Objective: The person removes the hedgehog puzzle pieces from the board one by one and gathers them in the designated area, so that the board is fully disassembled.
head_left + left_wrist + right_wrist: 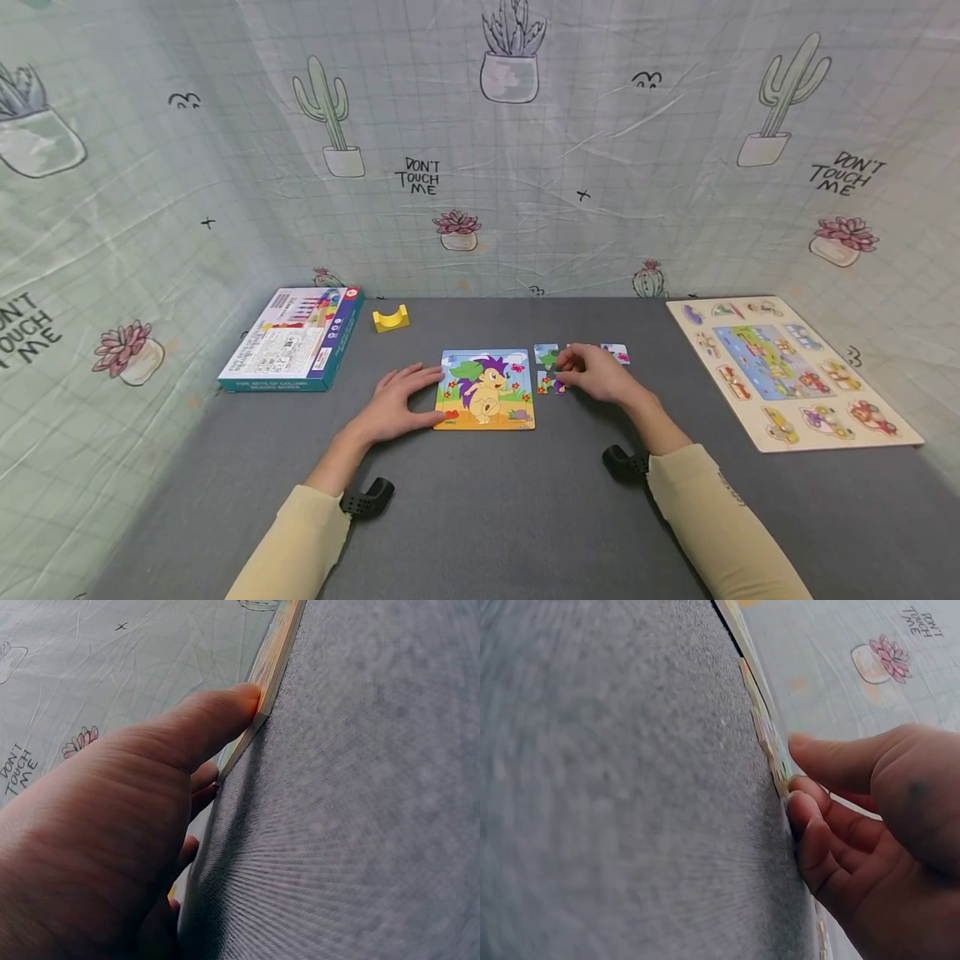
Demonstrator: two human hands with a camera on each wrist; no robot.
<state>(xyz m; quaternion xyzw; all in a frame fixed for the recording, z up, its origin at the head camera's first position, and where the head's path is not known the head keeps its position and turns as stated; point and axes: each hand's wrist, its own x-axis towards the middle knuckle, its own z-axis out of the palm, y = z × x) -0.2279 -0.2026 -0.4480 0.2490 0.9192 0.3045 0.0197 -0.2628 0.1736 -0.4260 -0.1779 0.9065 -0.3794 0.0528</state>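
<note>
A square hedgehog picture puzzle (485, 392) lies flat on the dark grey table. My left hand (397, 404) is spread along its left side. The left thumb (232, 705) rests on the board's near corner, and the index finger reaches the far left part. To the right of the board, my right hand (596, 372) is low over loose puzzle pieces (546, 355), with its thumb and fingers curled around a small piece. In the right wrist view the piece edges (761, 731) lie flat by the fingertips, and the hand hides part of them. Another piece (617, 353) shows behind the hand.
At the back left lies a flat box (288, 337), with a yellow curved block (391, 318) beside it. A wooden peg puzzle board (787, 371) lies at the right. A cactus-printed curtain (555, 150) surrounds the table (495, 517) at the back and sides.
</note>
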